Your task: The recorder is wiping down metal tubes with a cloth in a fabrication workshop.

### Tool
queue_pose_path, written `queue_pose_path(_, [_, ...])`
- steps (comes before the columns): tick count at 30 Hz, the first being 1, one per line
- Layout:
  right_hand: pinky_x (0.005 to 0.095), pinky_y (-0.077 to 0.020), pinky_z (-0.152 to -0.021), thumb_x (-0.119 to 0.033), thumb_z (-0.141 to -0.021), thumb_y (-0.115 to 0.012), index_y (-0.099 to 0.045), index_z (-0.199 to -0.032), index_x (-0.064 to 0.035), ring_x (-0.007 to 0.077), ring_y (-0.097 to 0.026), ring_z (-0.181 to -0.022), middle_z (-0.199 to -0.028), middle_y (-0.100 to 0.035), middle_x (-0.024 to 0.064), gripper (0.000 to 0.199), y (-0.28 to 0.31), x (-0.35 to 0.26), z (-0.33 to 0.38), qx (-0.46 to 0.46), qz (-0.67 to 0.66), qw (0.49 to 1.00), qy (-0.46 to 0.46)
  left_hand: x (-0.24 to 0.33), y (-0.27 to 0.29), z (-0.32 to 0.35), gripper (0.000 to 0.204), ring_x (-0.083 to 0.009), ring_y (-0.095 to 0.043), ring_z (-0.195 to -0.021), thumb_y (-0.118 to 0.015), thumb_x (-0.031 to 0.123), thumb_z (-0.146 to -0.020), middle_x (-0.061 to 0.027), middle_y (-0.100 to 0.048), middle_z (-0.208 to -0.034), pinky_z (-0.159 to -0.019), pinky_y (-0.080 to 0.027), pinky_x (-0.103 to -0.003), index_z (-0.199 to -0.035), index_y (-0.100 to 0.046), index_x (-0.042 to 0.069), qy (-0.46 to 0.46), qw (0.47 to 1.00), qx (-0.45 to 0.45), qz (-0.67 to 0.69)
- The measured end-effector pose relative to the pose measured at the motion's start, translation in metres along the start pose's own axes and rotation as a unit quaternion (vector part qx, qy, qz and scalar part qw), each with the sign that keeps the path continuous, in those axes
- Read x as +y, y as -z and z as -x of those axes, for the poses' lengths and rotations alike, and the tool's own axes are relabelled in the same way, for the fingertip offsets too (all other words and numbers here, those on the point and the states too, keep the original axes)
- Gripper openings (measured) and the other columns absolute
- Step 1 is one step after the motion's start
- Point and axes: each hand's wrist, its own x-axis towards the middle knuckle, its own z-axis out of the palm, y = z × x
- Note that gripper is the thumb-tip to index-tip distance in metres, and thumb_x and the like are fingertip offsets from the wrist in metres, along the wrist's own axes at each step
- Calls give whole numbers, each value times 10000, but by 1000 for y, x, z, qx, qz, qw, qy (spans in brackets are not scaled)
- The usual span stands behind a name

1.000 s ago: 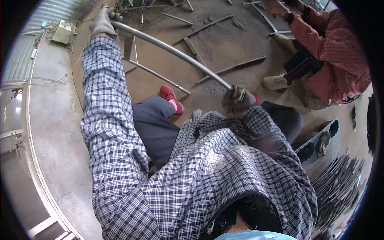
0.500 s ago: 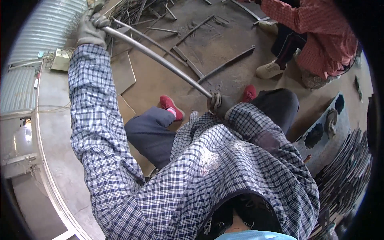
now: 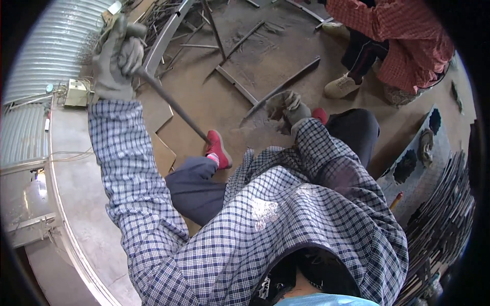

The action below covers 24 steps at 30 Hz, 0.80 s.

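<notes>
The long metal rod [image 3: 171,104] looks stiff and heavy for its length, likely to swing at its free end, so it wants a grip at both ends. The gloved left hand [image 3: 115,64] is raised, its fingers [image 3: 130,51] curled fully round the upper end. From there the rod slants down toward the red shoe [image 3: 219,149], where its lower part passes out of view. The gloved right hand [image 3: 287,106] sits low over the floor [image 3: 245,66]; its fingers look bent, but whether they clasp anything cannot be told. Metal strips [image 3: 283,86] lie just beyond them.
</notes>
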Motion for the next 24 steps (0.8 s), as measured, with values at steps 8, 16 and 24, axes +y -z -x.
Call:
queue_pose_path(8, [335,-507,-811,-126,-886,-562,-506,-1151,-2,216,-602,-966,-1078,-588,97,298,32,-230,-46,174,-85,978,-83,25,-24,65,422,-27,-245,-283,-404,269,-987,42,-340,-408,-285,-210,-185,-775,-583,-49,-9,1000,1,-21])
queue_pose_path(16, [265,-490,-700,-287,-860,-647,-557,-1065,-51,197,-601,-808,-945,-618,80,325,66,-240,-176,73,-242,951,180,47,-29,82,427,-99,-372,-297,-667,331,-835,-22,-453,-419,-309,-270,-228,-621,-555,-22,32,996,-88,-1])
queue_pose_path(24, [336,-531,-717,-154,-806,-713,-600,-1029,-50,190,-620,-818,-928,-638,51,270,57,-311,-132,100,-364,917,126,5,11,89,437,-45,-290,-277,-457,298,-969,26,-390,-398,-277,-251,-192,-757,-588,-61,-25,996,37,-72])
